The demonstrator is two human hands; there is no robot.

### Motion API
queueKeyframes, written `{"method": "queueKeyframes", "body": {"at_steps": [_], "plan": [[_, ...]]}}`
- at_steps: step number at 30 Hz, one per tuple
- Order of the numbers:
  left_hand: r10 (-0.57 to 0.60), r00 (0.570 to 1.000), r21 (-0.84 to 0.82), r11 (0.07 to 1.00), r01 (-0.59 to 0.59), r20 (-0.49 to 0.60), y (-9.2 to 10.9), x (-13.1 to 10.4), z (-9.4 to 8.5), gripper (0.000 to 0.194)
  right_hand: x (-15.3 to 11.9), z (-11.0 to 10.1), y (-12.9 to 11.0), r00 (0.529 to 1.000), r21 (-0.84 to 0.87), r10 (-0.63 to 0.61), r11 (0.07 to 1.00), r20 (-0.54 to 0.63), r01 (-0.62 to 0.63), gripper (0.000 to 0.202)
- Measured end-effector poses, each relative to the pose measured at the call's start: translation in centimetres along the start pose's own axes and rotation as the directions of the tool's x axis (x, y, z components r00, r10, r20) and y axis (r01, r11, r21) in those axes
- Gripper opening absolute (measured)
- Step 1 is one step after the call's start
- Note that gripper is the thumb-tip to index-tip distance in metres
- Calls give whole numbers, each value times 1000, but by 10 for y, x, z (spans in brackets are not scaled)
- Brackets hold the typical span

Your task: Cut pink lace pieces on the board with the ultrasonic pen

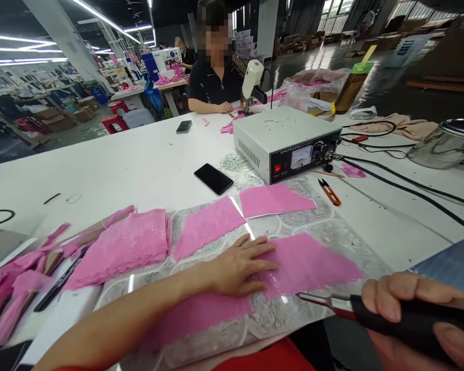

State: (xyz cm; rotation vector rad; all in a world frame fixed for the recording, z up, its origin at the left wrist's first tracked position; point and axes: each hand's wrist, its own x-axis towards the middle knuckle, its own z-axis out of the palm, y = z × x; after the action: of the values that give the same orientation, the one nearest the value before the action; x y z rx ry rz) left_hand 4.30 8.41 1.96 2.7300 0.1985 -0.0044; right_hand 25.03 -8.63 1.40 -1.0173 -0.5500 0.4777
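Observation:
My left hand (239, 263) lies palm down with its fingers spread, the fingertips on the left edge of a pink fabric piece (313, 265). Another pink piece (204, 317) lies partly under my left hand and forearm. My right hand (410, 304) is wrapped round a black-handled tool (344, 305); its thin metal tip is by the lower edge of the first piece. Beyond my left hand are a single pink piece (211, 226) and a pink piece with a white edge (274, 200). A stack of pink lace-edged pieces (131, 245) sits to the left.
A metal control box (290, 136) with cables stands behind the clear mat (355, 242). Near it lie a black phone (213, 179), orange snips (330, 192) and tangled string (232, 163). A person (216, 77) sits across the table. A glass jar (441, 147) stands right.

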Motion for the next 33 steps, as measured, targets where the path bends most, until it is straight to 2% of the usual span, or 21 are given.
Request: {"method": "queueKeyframes", "body": {"at_steps": [3, 6, 12, 19, 23, 27, 30, 33], "plan": [[-7, 1000, -17, 1000, 7, -18, 0, 1, 1, 42, -14, 21, -3, 987, 75, 41, 996, 153, -53, 13], [-1, 999, -26, 1000, 0, -33, -1, 1, 2, 42, -20, 30, -3, 967, 81, -3, 997, 253, -18, 14], [-3, 999, -52, 999, 2, -37, -3, 2, 2, 41, -25, 48, -6, 953, 46, -74, 997, 293, 64, 13], [-4, 1000, -29, 1000, 3, -26, -3, 3, 4, 41, -29, 51, -8, 947, 72, -22, 997, 319, -1, 13], [-9, 999, -15, 1000, 8, -41, -3, 2, 9, 42, -27, 40, -11, 968, 32, 2, 999, 252, -11, 12], [-26, 999, -4, 1000, 26, -41, -2, 1, 9, 46, -21, 24, -9, 998, 43, -1, 999, 64, -2, 18], [-29, 999, -11, 1000, 28, -43, 0, -1, 10, 47, -13, 17, -10, 999, 26, -7, 1000, -53, 8, 16], [-23, 998, -14, 1000, 22, -63, 3, -2, 13, 46, -7, 16, -16, 994, -22, -35, 999, -101, 33, 16]]}}
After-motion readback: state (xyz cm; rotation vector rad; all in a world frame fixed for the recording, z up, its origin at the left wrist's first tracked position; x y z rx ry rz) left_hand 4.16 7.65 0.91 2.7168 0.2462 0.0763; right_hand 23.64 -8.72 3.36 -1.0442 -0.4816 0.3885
